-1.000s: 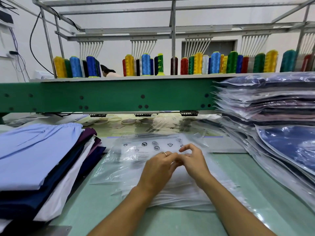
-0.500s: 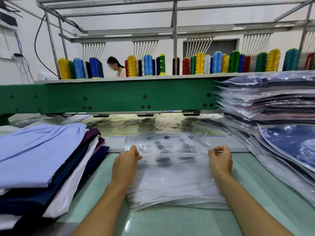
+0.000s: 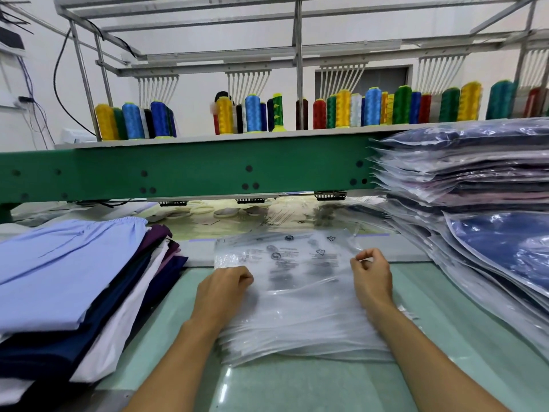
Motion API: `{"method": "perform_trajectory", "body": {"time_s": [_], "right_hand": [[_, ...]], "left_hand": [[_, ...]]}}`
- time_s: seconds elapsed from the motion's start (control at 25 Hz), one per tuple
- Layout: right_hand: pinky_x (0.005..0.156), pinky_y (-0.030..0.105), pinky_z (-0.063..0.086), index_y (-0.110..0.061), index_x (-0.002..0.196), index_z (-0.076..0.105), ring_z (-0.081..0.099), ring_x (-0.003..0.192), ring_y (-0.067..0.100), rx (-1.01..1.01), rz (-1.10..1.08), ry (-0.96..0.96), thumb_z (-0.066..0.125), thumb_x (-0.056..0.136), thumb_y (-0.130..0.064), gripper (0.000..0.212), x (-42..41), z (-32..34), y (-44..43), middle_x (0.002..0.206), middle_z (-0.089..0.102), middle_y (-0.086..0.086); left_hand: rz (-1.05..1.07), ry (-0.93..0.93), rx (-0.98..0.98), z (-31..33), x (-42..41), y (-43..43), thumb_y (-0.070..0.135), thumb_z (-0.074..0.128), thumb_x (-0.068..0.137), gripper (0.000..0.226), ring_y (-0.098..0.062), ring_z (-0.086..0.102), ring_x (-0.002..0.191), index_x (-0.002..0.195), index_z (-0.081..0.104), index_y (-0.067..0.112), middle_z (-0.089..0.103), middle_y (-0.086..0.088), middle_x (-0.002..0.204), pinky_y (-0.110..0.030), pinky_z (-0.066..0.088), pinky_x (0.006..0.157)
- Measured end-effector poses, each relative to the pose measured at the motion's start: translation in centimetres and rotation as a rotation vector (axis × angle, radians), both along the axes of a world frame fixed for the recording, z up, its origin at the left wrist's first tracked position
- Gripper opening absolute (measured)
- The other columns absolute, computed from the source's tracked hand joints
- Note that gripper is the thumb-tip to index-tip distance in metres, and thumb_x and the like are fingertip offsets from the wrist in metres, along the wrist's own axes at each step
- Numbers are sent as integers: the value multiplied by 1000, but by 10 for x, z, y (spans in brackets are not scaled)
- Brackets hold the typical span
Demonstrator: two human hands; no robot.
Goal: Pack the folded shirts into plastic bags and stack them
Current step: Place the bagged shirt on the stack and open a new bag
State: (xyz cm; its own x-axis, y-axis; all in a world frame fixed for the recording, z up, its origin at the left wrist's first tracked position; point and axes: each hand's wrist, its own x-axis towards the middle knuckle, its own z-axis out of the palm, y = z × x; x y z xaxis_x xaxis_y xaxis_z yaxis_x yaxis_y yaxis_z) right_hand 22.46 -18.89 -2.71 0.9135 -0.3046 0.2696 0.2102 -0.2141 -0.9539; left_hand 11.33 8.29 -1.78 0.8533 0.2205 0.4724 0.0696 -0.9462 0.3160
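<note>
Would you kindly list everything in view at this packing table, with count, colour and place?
bag pile: one, clear, table centre.
top bag: one, clear with dark print, on the pile.
folded shirts: one stack, light blue over navy, white, purple; left.
bagged shirts: one tall stack, mostly navy; right.
thread cones: many, yellow, blue, green, red; shelf above the beam.
beam: one, green, across the middle.
table: one, pale green.
left hand: grips the top bag's left edge.
right hand: pinches its right edge.

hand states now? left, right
Left hand: curled, gripping the top plastic bag at its left side.
Right hand: pinching the same bag's right edge.
</note>
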Motion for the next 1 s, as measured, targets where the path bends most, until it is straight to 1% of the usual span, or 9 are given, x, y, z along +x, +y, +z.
{"method": "perform_trajectory", "body": {"time_s": [0.04,0.16,0.28,0.4,0.56,0.64,0.72,0.8,1.0], "right_hand": [[58,32,41,-21,82,50,47,56,20,-2,11,-2,61,93,-14,18,-1,0,1,73,64,3],[57,33,40,-23,82,51,45,54,19,5,6,-5,60,93,-14,17,-1,1,0,72,65,3],[57,34,41,-23,83,51,46,54,19,14,12,-10,59,95,-14,17,-2,2,1,72,64,1],[59,35,43,-23,84,49,50,58,21,-32,-11,-9,57,96,-15,16,-4,2,2,72,62,0],[66,36,43,-23,93,51,53,86,23,-276,-96,-92,57,95,-13,11,-13,3,6,93,59,-1],[78,37,41,-24,97,55,49,99,21,-476,-108,-195,61,93,-16,10,-17,4,9,101,56,-2],[82,35,36,-27,92,58,51,95,16,-609,-35,-283,63,94,-29,5,-22,6,13,93,61,-9],[86,34,33,-31,88,60,54,88,10,-689,66,-341,64,92,-46,16,-25,8,18,82,63,-16],[91,29,35,-29,95,62,58,78,2,-757,214,-597,68,84,-60,33,-35,16,23,82,67,-19]], "left_hand": [[-46,12,-41,-1,1,-1,39,66,94,4,-7,65,98,97,68,36,70,20,98,-31,53,82],[-197,123,-114,-2,-1,-7,50,73,86,31,-1,61,105,114,71,37,66,22,112,-28,51,94],[-206,133,-18,0,0,-12,35,68,93,15,-4,64,97,104,77,32,72,19,103,-29,53,89],[-170,134,46,4,0,-15,23,57,96,17,-12,63,91,95,74,25,72,14,96,-34,53,84],[-112,113,7,3,1,-15,23,53,97,16,-15,62,86,94,69,26,69,12,93,-36,54,79],[-67,66,-38,2,1,-14,29,61,94,9,-11,61,82,90,69,29,67,15,87,-32,54,74],[-20,0,-80,1,0,-13,40,71,89,11,-4,60,78,84,69,31,66,19,80,-28,52,69],[4,-86,-128,1,0,-15,48,74,87,21,1,60,73,79,65,31,65,19,73,-28,52,65],[2,-320,-138,6,-3,-21,33,73,92,17,-5,63,70,83,59,29,65,15,72,-34,55,61]]}}
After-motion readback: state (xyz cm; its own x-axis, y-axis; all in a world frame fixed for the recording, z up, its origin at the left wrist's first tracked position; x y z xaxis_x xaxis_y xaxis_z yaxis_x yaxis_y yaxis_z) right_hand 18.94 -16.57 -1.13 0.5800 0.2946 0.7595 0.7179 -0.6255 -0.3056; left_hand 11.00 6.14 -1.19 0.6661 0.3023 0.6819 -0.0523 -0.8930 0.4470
